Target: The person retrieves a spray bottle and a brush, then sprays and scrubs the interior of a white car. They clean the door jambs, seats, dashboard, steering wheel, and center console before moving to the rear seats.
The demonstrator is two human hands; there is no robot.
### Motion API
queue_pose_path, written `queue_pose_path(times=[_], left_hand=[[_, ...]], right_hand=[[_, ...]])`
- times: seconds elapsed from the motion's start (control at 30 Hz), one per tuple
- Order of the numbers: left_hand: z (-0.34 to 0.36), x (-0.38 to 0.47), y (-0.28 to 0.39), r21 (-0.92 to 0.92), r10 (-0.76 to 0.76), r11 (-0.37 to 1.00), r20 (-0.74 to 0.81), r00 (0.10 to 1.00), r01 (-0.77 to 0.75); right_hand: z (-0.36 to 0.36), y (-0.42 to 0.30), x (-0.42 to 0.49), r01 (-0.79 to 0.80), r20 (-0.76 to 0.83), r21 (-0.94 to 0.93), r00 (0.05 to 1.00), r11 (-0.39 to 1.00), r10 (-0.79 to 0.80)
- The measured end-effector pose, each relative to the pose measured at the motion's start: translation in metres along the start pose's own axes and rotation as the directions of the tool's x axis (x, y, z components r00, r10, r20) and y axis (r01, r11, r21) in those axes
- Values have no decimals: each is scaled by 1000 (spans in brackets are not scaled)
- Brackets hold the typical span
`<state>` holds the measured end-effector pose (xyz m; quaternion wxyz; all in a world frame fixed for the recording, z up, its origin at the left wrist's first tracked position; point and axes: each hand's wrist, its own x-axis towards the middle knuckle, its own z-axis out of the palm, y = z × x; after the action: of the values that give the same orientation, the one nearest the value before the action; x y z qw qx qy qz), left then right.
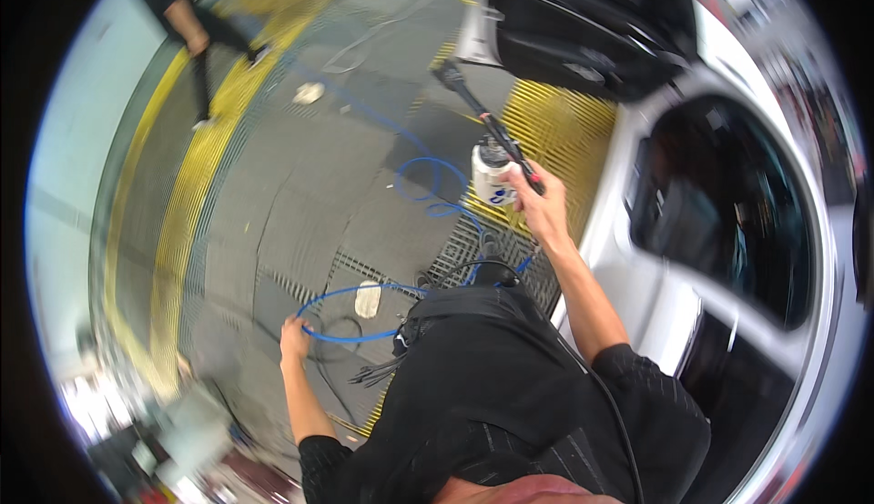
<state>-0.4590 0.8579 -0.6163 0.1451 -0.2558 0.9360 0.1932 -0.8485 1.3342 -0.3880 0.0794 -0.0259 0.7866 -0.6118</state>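
Observation:
My right hand (539, 207) is closed around the handle of a black air cleaning gun (497, 132) with a long nozzle that points up and left. A white plastic bottle (488, 176) with a dark top hangs beside the gun's handle, bearing blue marks. Away to the left, my left hand (295, 339) grips a blue air hose (348, 337), which loops to my waist. More blue hose (437, 162) lies in coils on the floor ahead of my feet. A silver car (608, 231) with an open door (587, 19) stands at my right.
Yellow grating (553, 135) lies beside the car, with dark grating near my feet. White cloths (369, 299) lie on the floor, one farther ahead. Another person (181, 19) in dark clothes walks at the upper left, on yellow floor markings. Dark cables trail near my left arm.

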Motion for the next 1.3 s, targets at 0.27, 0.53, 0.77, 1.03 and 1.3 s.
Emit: queue_pose_path(times=[0.27, 0.53, 0.77, 1.03, 1.3], left_hand=[[18, 136, 56, 74, 379, 913, 219, 899, -402], [34, 71, 332, -148, 933, 310, 235, 271, -939], [36, -241, 467, -611, 977, 12, 176, -121, -792], [106, -500, 442, -763, 525, -390, 275, -805, -515], [235, -612, 360, -381, 402, -728, 434, -806, -569]], right_hand=[[-66, 31, -222, -188, -483, 48, 855, 981, 188], [-57, 62, -484, -194, -768, 143, 597, 970, 233], [-7, 72, -690, -354, -850, 32, 482, 935, 212], [134, 49, -852, -589, -884, 237, 199, 772, 423], [284, 38, -936, -594, -800, 563, -220, 574, 558]])
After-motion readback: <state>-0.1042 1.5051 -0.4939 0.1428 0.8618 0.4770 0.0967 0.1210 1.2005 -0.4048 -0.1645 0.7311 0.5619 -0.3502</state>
